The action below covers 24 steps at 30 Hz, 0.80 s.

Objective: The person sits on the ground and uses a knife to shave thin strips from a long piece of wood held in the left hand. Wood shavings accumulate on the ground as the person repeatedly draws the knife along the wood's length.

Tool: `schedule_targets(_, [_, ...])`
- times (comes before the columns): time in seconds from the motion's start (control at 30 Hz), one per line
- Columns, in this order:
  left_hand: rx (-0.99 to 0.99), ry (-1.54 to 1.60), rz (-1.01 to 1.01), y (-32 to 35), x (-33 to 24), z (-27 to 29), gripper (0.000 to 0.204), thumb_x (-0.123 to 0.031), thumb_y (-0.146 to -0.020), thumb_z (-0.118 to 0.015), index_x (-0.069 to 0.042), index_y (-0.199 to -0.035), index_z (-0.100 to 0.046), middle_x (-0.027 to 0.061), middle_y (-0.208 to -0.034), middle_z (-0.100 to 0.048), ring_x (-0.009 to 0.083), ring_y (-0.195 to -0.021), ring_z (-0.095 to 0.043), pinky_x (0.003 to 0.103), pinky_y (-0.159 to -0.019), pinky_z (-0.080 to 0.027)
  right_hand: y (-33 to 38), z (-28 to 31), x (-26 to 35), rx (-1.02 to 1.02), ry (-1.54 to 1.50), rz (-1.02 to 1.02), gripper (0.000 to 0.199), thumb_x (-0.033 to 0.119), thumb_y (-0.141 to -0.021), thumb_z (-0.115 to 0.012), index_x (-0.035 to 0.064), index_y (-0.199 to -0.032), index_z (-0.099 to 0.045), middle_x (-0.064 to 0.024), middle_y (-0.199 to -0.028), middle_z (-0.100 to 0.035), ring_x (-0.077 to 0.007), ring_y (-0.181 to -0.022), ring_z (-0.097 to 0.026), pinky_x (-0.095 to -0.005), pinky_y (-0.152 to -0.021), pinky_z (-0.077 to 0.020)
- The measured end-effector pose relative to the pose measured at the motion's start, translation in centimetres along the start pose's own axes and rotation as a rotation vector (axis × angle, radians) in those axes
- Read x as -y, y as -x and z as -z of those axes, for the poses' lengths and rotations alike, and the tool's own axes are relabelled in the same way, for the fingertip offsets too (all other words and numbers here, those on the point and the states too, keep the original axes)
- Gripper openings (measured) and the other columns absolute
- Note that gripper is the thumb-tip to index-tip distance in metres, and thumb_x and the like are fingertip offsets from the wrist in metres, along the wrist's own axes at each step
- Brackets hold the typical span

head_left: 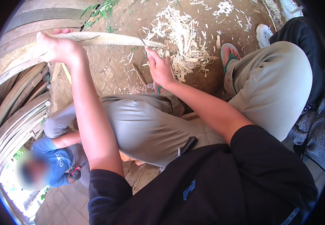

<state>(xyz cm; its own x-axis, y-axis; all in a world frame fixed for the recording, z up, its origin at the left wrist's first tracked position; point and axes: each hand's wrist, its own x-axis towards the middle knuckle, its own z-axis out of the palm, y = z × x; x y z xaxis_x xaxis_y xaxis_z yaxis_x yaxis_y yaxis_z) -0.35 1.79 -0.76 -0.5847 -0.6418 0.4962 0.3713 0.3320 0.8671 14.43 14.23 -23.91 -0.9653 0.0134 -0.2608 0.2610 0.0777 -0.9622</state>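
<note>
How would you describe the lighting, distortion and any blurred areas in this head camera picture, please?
Head view: even daylight falls on the left hand, the right hand and the pale wooden strip; strong fisheye bending curves the stacked slats at left; dark vignette rims the frame; the seated person at lower left has a blurred patch, with overexposed brightness beyond.

No packages, signs or screens here

We see only two small printed marks: a blue mark (189, 189) on our black shirt at lower centre, and white print (61, 161) on a seated person's blue shirt at lower left.
</note>
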Motion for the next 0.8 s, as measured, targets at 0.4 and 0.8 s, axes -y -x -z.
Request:
schedule_targets(0.4, [0.027,-0.02,-0.009,0.4,-0.7,-0.5,0.058,-0.037,-0.102,-0.055,0.007,-0.132,-0.035,0.0182,-0.086,-0.055,0.026,-0.067,-0.057,0.039,-0.064,-0.055,-0.8,0.1,-0.7,-0.008,0.001,-0.054,0.032,0.021,-0.108,-0.053,0.0181,-0.138,-0.062,-0.0154,-0.073,-0.066,-0.0231,-0.054,-0.058,-0.0367,-0.058,-0.0471])
schedule_targets(0.8, [0.0,-0.012,0.024,0.2,-0.4,-1.1,0.056,-0.036,-0.102,-0.055,0.007,-0.132,-0.035,0.0182,-0.085,-0.056,0.0265,-0.066,-0.057,0.039,-0.064,-0.054,-2.4,1.2,-3.0,-0.087,0.055,-0.142,0.033,0.024,-0.106,-0.052,0.0181,-0.136,-0.064,-0.0178,-0.076,-0.069,-0.0367,-0.061,-0.066,-0.0472,-0.063,-0.0506])
